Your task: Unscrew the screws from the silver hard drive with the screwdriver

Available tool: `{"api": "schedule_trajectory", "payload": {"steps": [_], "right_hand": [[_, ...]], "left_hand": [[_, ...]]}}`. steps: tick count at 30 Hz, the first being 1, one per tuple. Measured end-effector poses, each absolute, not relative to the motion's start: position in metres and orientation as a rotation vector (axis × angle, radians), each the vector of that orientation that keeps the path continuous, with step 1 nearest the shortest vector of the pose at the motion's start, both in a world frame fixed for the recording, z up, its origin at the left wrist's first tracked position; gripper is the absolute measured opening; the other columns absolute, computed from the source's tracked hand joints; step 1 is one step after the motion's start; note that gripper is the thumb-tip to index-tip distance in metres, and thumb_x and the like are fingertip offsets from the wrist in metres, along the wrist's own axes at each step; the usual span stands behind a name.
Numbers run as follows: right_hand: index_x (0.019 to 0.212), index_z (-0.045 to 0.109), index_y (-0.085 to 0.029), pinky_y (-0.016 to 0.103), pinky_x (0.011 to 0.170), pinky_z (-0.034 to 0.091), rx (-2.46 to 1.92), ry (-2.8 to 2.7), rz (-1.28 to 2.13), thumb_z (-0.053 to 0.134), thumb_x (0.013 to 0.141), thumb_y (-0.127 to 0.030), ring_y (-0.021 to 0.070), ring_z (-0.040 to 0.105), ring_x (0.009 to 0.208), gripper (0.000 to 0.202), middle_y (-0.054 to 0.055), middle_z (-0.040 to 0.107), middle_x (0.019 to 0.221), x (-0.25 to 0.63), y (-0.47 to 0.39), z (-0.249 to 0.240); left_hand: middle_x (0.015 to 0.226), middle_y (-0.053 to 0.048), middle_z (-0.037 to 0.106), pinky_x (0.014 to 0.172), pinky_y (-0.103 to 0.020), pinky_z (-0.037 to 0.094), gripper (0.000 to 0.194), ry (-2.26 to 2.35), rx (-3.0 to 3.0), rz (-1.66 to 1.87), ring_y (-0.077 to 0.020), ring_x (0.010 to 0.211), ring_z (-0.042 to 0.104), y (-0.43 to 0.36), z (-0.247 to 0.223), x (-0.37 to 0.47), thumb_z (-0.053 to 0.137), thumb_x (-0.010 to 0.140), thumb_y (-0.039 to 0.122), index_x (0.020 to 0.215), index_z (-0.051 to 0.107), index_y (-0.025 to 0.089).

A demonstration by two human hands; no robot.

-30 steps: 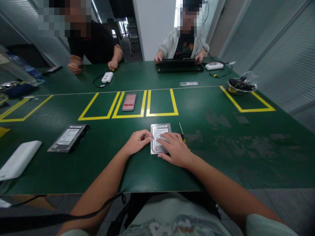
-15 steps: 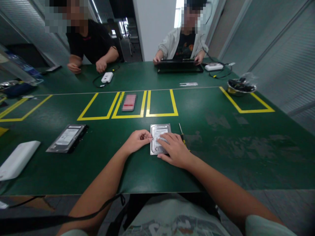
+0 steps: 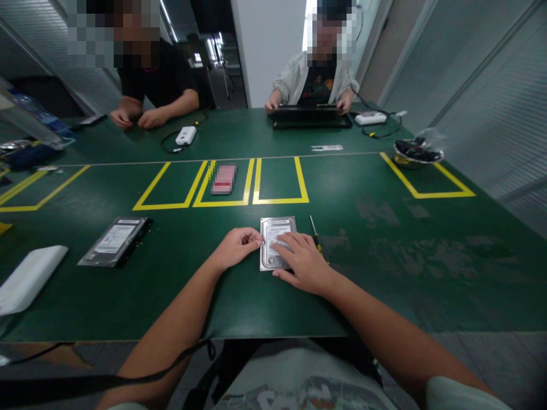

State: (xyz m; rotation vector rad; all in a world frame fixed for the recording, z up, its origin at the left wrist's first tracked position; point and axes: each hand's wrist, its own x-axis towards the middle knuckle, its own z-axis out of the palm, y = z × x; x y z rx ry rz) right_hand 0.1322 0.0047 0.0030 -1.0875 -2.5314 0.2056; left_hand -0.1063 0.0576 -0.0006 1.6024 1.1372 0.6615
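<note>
A silver hard drive with a white label lies flat on the green table in front of me. My right hand rests across its right side, fingers spread over the label, covering part of it. At the drive's left edge, my left hand has its fingers curled, with thumb and fingertips pinched together; whatever is between them is hidden. Just beyond my right hand lies a screwdriver with a thin metal shaft and a black and yellow handle, partly covered by that hand.
To the left lie another hard drive and a white box-shaped object. Yellow tape outlines areas; one holds a blurred pink item. A bowl of dark parts stands far right. Two people sit opposite; one holds a black panel.
Both my hands and the hard drive hold their places. The person across at the left has leaned forward and brought both hands closer together. The view has shifted very slightly.
</note>
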Motion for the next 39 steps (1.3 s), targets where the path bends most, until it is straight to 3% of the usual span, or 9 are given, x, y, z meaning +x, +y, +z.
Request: {"api": "schedule_trajectory", "payload": {"steps": [13,23,39], "right_hand": [[0.135,0.054,-0.018,0.051,0.106,0.031,-1.083,-2.532,0.203,0.060,0.088,-0.048,0.0337,0.041,0.129,0.056,0.016,0.051,0.142,0.1315,0.0050,0.0025],[0.135,0.054,-0.017,0.052,0.106,0.031,-1.077,-2.529,0.188,0.060,0.088,-0.048,0.0341,0.042,0.129,0.057,0.016,0.051,0.141,0.1315,0.0055,0.0007],[0.136,0.053,-0.016,0.052,0.108,0.030,-1.054,-2.539,0.196,0.060,0.088,-0.046,0.0345,0.040,0.132,0.057,0.018,0.050,0.143,0.1327,0.0038,0.0009]], "left_hand": [[0.065,0.002,0.056,0.054,-0.021,0.035,0.023,1.156,1.589,0.669,-0.0090,0.058,0.047,0.0575,-0.0029,-0.1030,0.071,0.076,0.034,0.081,0.064,0.012],[0.070,0.000,0.060,0.059,-0.022,0.039,0.024,1.159,1.557,0.627,-0.0103,0.062,0.052,0.0618,-0.0015,-0.1033,0.071,0.075,0.032,0.085,0.064,0.011],[0.069,0.002,0.055,0.055,-0.022,0.033,0.023,1.156,1.837,0.586,-0.0090,0.061,0.044,0.0573,0.0044,-0.1083,0.062,0.086,0.036,0.090,0.065,0.014]]}}
